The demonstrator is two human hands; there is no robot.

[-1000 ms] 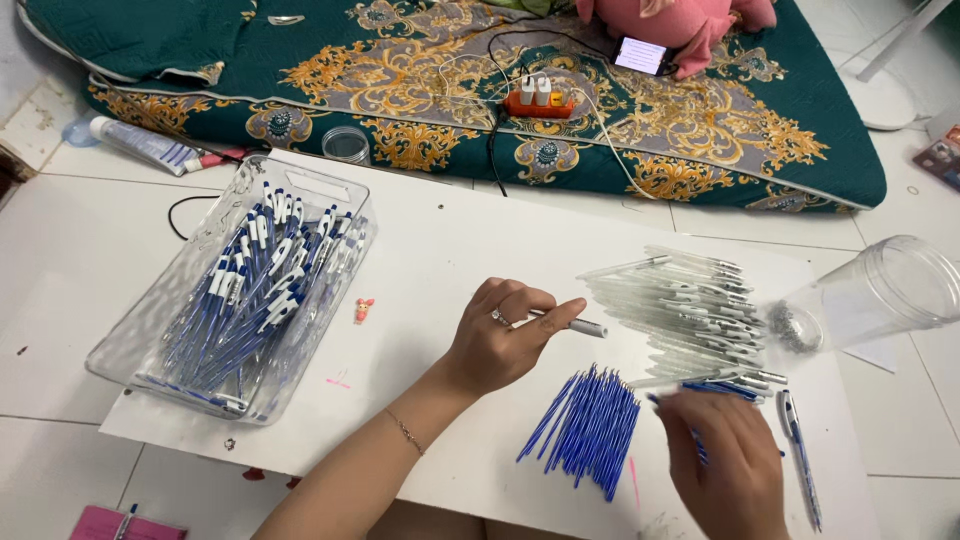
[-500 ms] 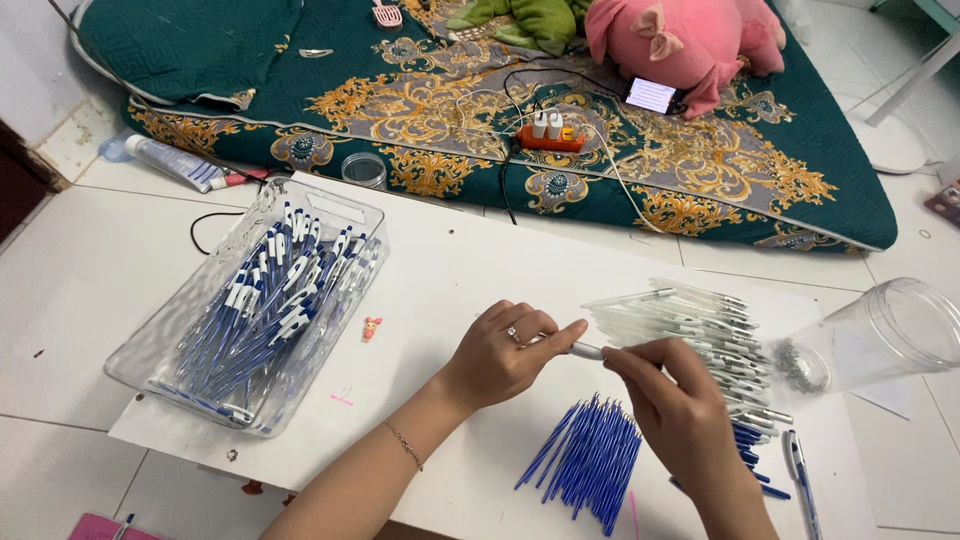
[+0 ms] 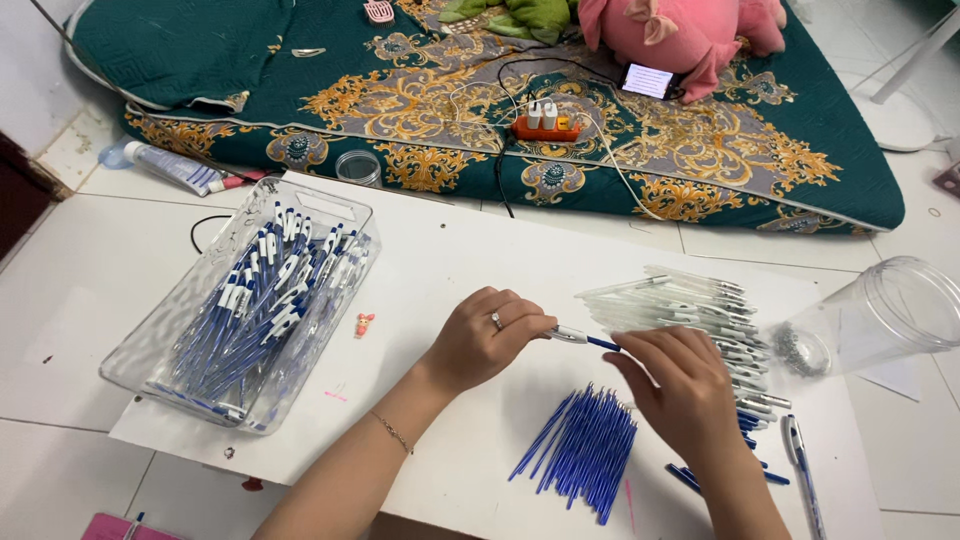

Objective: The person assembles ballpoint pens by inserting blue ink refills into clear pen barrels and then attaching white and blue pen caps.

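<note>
Here we hold one pen above the middle of the white worktop: our left hand pinches its clear end and our right hand pinches its blue end. Blue refills lie just below, clear pen tubes lie just behind, and bare worktop lies between our left hand and the pen tray at the left edge.

A home floor used for piecework: a patterned green mattress with a pink plush toy at twelve o'clock, white floor tiles at nine.
</note>
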